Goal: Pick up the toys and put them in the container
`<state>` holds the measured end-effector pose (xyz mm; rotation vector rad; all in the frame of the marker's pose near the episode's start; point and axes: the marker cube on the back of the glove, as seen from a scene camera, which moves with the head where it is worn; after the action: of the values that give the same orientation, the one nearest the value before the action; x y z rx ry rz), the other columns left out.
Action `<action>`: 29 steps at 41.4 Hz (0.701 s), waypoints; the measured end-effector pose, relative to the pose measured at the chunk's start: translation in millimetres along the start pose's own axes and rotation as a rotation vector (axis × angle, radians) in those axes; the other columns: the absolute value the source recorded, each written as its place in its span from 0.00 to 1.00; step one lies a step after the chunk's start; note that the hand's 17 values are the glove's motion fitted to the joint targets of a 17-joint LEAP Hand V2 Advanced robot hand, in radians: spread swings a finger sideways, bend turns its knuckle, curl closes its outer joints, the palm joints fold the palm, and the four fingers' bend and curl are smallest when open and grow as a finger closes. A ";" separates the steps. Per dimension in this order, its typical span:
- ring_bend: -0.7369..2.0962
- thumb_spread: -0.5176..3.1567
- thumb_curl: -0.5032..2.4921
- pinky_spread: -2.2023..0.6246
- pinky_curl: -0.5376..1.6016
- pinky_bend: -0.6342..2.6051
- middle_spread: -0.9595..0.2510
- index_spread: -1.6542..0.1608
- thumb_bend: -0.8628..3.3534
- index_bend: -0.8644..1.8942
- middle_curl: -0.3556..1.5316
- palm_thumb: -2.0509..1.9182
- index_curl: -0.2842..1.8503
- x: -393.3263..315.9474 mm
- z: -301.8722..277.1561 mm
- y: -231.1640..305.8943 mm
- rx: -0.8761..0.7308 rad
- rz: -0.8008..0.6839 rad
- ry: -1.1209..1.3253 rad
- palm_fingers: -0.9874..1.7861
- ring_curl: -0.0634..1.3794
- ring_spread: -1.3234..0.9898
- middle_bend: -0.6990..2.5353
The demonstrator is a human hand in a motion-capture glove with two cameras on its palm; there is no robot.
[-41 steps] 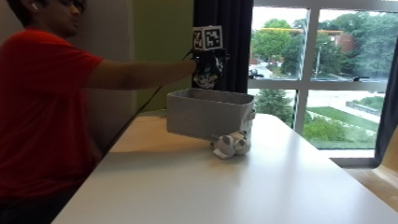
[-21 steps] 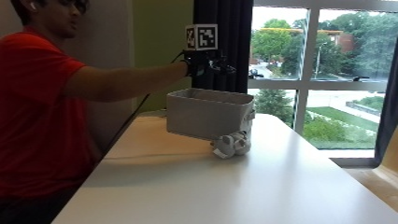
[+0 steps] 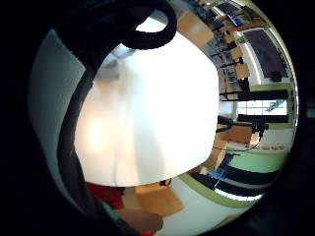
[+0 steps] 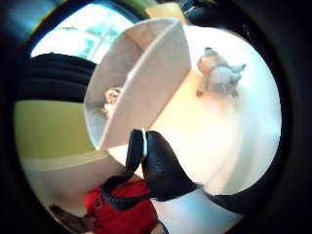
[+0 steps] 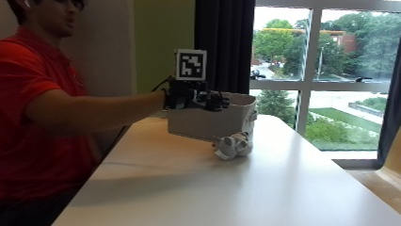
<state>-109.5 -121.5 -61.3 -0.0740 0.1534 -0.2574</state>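
A grey fabric container (image 5: 210,121) stands at the far end of the white table (image 5: 188,188). A grey and white plush toy (image 5: 233,146) lies on the table against the container's front corner. My gloved right hand (image 5: 194,100) hovers at the container's rim on the person's side, with its fingers relaxed and nothing in them. The thumb side palm view looks down on the container (image 4: 156,73), with a small pale toy (image 4: 113,100) inside it and the plush toy (image 4: 219,73) lying outside it. Two black fingertips (image 4: 158,165) show there with nothing between them.
A dark curtain (image 5: 222,47) and a large window (image 5: 325,70) stand behind the container. A wall runs along the table's left side. The little finger side palm view shows bare white tabletop (image 3: 162,113), with chairs and a room beyond its edge.
My hand has come down from above the container and drawn back a little toward the person. The plush toy and the container have not moved.
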 end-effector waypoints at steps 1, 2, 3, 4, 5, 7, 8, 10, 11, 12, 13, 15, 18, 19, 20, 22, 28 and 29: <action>0.39 0.45 0.31 0.79 0.40 0.45 0.70 0.66 0.19 0.38 0.42 0.50 0.41 3.6 5.4 3.5 -0.011 0.006 0.010 0.34 0.20 0.53 0.27; 0.39 0.45 0.30 0.79 0.40 0.45 0.70 0.66 0.19 0.38 0.42 0.50 0.41 7.1 11.0 6.6 -0.023 0.012 0.025 0.33 0.20 0.53 0.27; 0.39 0.44 0.30 0.79 0.40 0.45 0.70 0.67 0.19 0.38 0.41 0.50 0.41 10.6 16.9 9.1 -0.033 0.022 0.044 0.33 0.20 0.53 0.27; 0.38 0.44 0.30 0.79 0.40 0.44 0.71 0.67 0.19 0.38 0.41 0.50 0.40 13.8 22.8 10.9 -0.043 0.034 0.064 0.33 0.20 0.53 0.27; 0.38 0.44 0.30 0.79 0.40 0.44 0.71 0.67 0.19 0.37 0.41 0.50 0.40 16.4 28.3 11.8 -0.050 0.045 0.078 0.32 0.20 0.54 0.27; 0.38 0.44 0.29 0.80 0.40 0.44 0.71 0.68 0.19 0.37 0.41 0.50 0.39 19.4 37.1 11.3 -0.056 0.061 0.081 0.32 0.20 0.54 0.27; 0.37 0.44 0.29 0.80 0.40 0.44 0.71 0.68 0.19 0.37 0.40 0.50 0.39 19.9 40.6 9.8 -0.055 0.071 0.071 0.32 0.20 0.54 0.27; 0.37 0.44 0.29 0.80 0.40 0.44 0.72 0.68 0.19 0.37 0.40 0.50 0.38 20.3 46.7 4.9 -0.052 0.102 0.047 0.32 0.20 0.54 0.26; 0.37 0.44 0.28 0.80 0.40 0.44 0.72 0.68 0.19 0.37 0.40 0.50 0.38 20.8 49.2 1.9 -0.047 0.118 0.036 0.32 0.20 0.54 0.26; 0.36 0.44 0.28 0.80 0.40 0.43 0.72 0.69 0.19 0.37 0.39 0.50 0.38 21.4 51.5 -1.3 -0.041 0.129 0.027 0.32 0.20 0.54 0.26; 0.36 0.44 0.28 0.80 0.40 0.43 0.72 0.69 0.19 0.37 0.39 0.50 0.38 22.4 53.7 -4.4 -0.033 0.133 0.024 0.32 0.20 0.54 0.26; 0.36 0.44 0.28 0.80 0.40 0.43 0.72 0.69 0.19 0.37 0.39 0.50 0.37 25.8 58.2 -10.4 -0.014 0.128 0.039 0.32 0.20 0.54 0.26; 0.35 0.44 0.28 0.80 0.40 0.43 0.73 0.70 0.19 0.37 0.38 0.50 0.36 31.5 66.0 -22.0 0.009 0.139 0.086 0.32 0.20 0.55 0.26; 0.35 0.44 0.27 0.80 0.40 0.43 0.73 0.70 0.19 0.37 0.38 0.50 0.36 32.5 68.4 -26.5 0.013 0.148 0.093 0.32 0.20 0.55 0.26; 0.36 0.44 0.27 0.80 0.40 0.43 0.73 0.70 0.19 0.37 0.38 0.50 0.36 32.7 70.7 -30.9 0.014 0.153 0.092 0.33 0.20 0.55 0.26; 0.35 0.44 0.27 0.80 0.40 0.43 0.73 0.70 0.19 0.37 0.38 0.50 0.35 31.9 74.5 -39.3 0.014 0.159 0.079 0.33 0.20 0.55 0.26; 0.35 0.44 0.27 0.80 0.40 0.42 0.73 0.70 0.19 0.37 0.37 0.50 0.34 27.6 81.8 -61.5 -0.004 0.158 -0.003 0.33 0.21 0.54 0.27; 0.35 0.44 0.27 0.80 0.40 0.42 0.73 0.70 0.19 0.37 0.37 0.50 0.34 27.1 82.6 -64.9 -0.004 0.150 -0.014 0.33 0.21 0.54 0.26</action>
<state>-86.4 -186.7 22.2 -0.0680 0.1447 -0.1070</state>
